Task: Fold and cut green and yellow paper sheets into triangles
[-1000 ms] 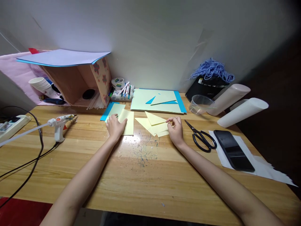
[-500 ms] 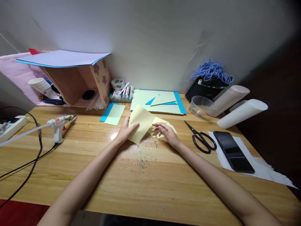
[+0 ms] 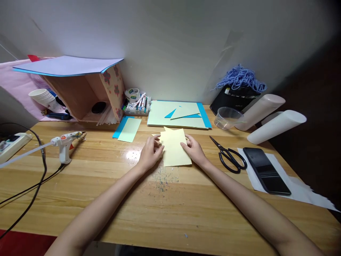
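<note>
A pale yellow sheet of paper (image 3: 176, 149) faces me above the middle of the table. My right hand (image 3: 195, 150) grips its right edge, thumb in front and fingers behind. My left hand (image 3: 151, 153) is at the sheet's left edge with fingers loosely curled and apart, the thumb tip close to or touching the edge. More pale yellow paper pokes out behind the sheet at the top and left; most of it is hidden. Below the sheet, small dark and greenish scraps (image 3: 162, 183) are scattered over the wooden table (image 3: 149, 213).
Black-handled scissors (image 3: 229, 156) and a phone (image 3: 266, 170) lie at right. Behind are stacked coloured sheets (image 3: 157, 115), a clear bowl (image 3: 227, 119) and a marker box (image 3: 137, 106). A glue gun (image 3: 64, 145) with cables stands left, near an open box (image 3: 115, 87).
The yellow sheet has turned more upright and moved right. My right hand now grips its right edge; my left hand has let its grip loosen and shifted right and slightly nearer.
</note>
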### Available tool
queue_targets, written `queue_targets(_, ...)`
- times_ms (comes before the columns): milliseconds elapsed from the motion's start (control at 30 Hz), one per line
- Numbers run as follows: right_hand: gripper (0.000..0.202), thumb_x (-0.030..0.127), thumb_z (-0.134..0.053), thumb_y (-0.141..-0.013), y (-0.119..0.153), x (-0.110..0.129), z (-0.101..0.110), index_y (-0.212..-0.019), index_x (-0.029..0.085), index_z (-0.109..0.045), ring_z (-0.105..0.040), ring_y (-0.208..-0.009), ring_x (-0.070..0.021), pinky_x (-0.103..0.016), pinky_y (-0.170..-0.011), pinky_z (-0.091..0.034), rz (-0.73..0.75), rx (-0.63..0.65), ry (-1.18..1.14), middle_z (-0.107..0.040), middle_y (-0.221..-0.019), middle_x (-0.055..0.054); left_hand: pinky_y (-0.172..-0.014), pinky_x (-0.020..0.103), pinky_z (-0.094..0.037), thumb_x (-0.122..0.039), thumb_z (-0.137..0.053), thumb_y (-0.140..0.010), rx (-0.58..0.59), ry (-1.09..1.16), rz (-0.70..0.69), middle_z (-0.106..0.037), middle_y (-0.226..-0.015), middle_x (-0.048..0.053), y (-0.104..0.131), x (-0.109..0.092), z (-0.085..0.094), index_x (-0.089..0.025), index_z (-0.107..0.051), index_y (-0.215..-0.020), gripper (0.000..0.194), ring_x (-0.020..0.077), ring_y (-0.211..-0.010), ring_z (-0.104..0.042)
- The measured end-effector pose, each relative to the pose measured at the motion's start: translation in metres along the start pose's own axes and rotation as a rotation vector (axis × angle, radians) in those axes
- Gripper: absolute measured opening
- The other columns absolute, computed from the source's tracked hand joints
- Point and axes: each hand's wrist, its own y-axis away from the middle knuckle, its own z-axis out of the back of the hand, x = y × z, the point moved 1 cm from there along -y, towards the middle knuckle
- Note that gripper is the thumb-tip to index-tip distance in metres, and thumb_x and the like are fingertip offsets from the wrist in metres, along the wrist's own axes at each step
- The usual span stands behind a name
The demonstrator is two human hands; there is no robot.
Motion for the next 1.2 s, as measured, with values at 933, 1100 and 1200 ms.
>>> queue_targets(933, 0.042, 0.007, -0.046, -0.075, 0.017, 0.017, -0.013, -0.113, 0.023, -0.053, -0.046, -0.109, -0.0242, -0.043, -0.087, -0.044, 0.631, 0.232, 0.806, -0.052, -0.120, -0.009, -0.075, 0.033, -0.045, -0.017, -0.047, -0.080, 0.039, -0.324, -0.085, -0.060, -0.095, 0.006, 0.001, -0.001, -0.002, -0.019, -0.052, -0.098, 0.019, 0.0203, -0.087, -0.056)
queue_targets(1100, 0.039, 0.007, -0.046, -0.075, 0.017, 0.016, -0.013, -0.110, 0.021, -0.055, -0.046, -0.109, -0.0235, -0.041, -0.088, -0.044, 0.625, 0.237, 0.816, -0.052, -0.119, -0.010, -0.075, 0.032, -0.045, -0.011, -0.044, -0.078, 0.044, -0.343, -0.088, -0.059, -0.097, 0.006, 0.001, -0.001, -0.001, -0.019, -0.049, -0.101, 0.025, 0.0201, -0.089, -0.056)
queue_targets(1200, 0.037, 0.008, -0.045, -0.076, 0.017, 0.016, -0.012, -0.110, 0.021, -0.055, -0.046, -0.108, -0.0233, -0.041, -0.088, -0.044, 0.630, 0.240, 0.813, -0.052, -0.119, -0.010, -0.076, 0.032, -0.044, -0.012, -0.042, -0.081, 0.054, -0.354, -0.105, -0.060, -0.098, 0.006, 0.001, -0.003, -0.001, -0.020, -0.050, -0.102, 0.024, 0.0201, -0.089, -0.056)
